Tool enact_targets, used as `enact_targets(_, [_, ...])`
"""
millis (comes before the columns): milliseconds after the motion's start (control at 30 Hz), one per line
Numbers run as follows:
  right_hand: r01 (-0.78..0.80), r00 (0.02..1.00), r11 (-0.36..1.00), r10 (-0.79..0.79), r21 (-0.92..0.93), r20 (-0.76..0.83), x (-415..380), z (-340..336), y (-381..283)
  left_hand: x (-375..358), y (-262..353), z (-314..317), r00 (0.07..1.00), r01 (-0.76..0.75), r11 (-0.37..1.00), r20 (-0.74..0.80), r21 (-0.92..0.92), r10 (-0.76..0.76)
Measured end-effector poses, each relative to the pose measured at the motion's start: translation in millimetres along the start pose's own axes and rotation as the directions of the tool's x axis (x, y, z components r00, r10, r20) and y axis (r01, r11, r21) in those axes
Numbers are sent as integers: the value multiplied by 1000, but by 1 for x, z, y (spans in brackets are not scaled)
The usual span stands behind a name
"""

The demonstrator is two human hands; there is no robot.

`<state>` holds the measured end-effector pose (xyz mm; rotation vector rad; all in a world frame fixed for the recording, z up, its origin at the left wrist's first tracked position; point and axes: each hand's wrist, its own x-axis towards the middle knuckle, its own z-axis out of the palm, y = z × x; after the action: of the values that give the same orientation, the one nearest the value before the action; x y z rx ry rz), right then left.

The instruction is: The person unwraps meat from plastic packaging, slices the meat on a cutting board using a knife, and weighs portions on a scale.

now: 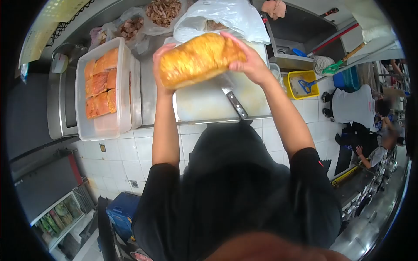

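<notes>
Both hands point(204, 65) clasped around bagged loaf point(198, 58)

Golden plastic-wrapped loaf point(198, 58) | lying tilted, right end pointing toward 2 o'clock | hovering above white cutting board point(209, 102), at its 12 o'clock edge

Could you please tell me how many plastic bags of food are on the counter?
3: a white bag behind the bread, and two clear bags left of it. More may be hidden.

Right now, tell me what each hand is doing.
Left hand: closed on one end of the meat slab.
Right hand: closed on its other end.
</notes>
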<state>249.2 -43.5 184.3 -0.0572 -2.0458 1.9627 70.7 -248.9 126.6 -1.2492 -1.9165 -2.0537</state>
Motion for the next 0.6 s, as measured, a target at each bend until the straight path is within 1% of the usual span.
enact_targets(33, [7,1000,1000,-7,-1,4,-5,0,9,6,-1,-5,992,-110,968,81,226,94])
enact_targets(67, [-58,998,998,59,-36,30,-18,5,24,-2,-3,-13,987,-107,916,151,386,51])
enact_targets(100, [-120,991,990,124,-75,50,-30,8,35,-17,-8,-23,987,-110,917,152,383,55])
enact_targets(133, [-116,992,990,119,-79,41,-41,11,42,-35,-15,-35,966,-77,854,251,514,-64])
enact_targets(167, [-172,980,948,193,-268,55,-55,16,47,-49,-21,-44,921,-66,770,335,635,-197])
enact_targets(200, [-227,960,868,277,-441,51,-70,22,54,-59,-23,-51,913,-75,775,355,628,-200])
enact_targets(233, [-241,959,869,282,-432,34,-81,24,62,-66,-25,-58,912,-23,794,337,607,-231])
enact_targets(267, [-247,962,844,271,-476,-17,-89,26,65,-66,-22,-59,912,32,809,313,586,-263])
enact_targets(300, [-249,965,815,255,-523,-63,-95,27,68,-63,-22,-55,910,28,811,321,584,-263])
enact_targets(333, [-412,909,815,337,-407,-245,-102,32,68,-61,-22,-48,922,101,855,275,509,-272])
enact_targets(367, [-414,908,817,339,-402,-247,-105,33,69,-58,-18,-39,929,173,887,227,428,-290])
enact_targets(400, [-466,885,713,367,-524,-287,-108,34,71,-53,-16,-30,928,172,886,230,430,-292])
enact_targets(433, [-507,861,588,386,-630,-333,-109,35,72,-46,-15,-18,920,124,879,278,460,-275])
enact_targets(467, [-511,859,589,386,-626,-337,-109,41,72,-42,-17,-7,908,74,871,328,486,-260])
enact_targets(500, [-564,819,514,446,-646,-360,-109,50,70,-39,-20,2,906,68,874,337,482,-257])
enact_targets(533, [-612,774,432,501,-662,-387,-109,59,69,-37,-24,12,906,20,827,339,562,-253])
enact_targets(567, [-619,770,429,498,-658,-399,-110,65,74,-35,-28,18,906,-29,772,342,635,-247])
enact_targets(600, [-594,795,403,423,-696,-434,-111,71,85,-32,-32,21,906,-39,779,351,626,-237])
